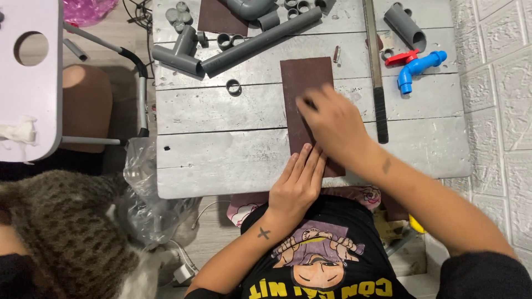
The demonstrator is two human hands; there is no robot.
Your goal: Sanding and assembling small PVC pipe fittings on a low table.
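A dark brown sheet of sandpaper (306, 77) lies lengthwise on the grey wooden table (221, 144). My left hand (298, 185) rests flat on the sheet's near end, fingers together, pinning it down. My right hand (332, 124) is over the sheet's middle, fingers curled and blurred, pressing something small against the paper; what it holds is hidden under the fingers.
Grey pipes and fittings (244, 41) lie at the table's far side, with a loose grey ring (233, 86). A long dark file (378, 72) lies to the right, beside a blue tap (418, 67) and red handle (402, 57). A tabby cat (66, 232) sits lower left.
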